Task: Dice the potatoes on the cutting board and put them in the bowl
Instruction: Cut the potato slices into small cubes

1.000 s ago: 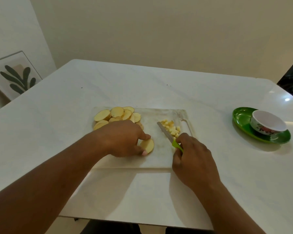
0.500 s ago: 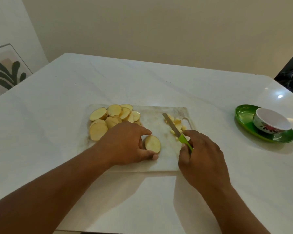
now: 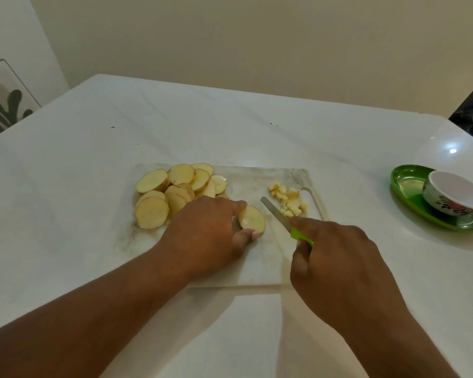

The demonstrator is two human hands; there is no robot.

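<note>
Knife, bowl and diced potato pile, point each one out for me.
knife [image 3: 275, 215], head view, on the blade.
bowl [image 3: 448, 205], head view, on its flowered outer wall.
diced potato pile [image 3: 288, 199], head view, on the middle cubes.

We are reaching both forearms forward from the lower edge of the view. Our left hand [image 3: 205, 236] is lying palm down, with the index finger stretched forward and the thumb tucked under, the two pinching a potato slice [image 3: 252, 219] between them. Our right hand [image 3: 339, 266] is curling its fingers into a closed grip around the green handle of a knife [image 3: 286, 223], knuckles up, with the blade pointing forward and to the left.
</note>
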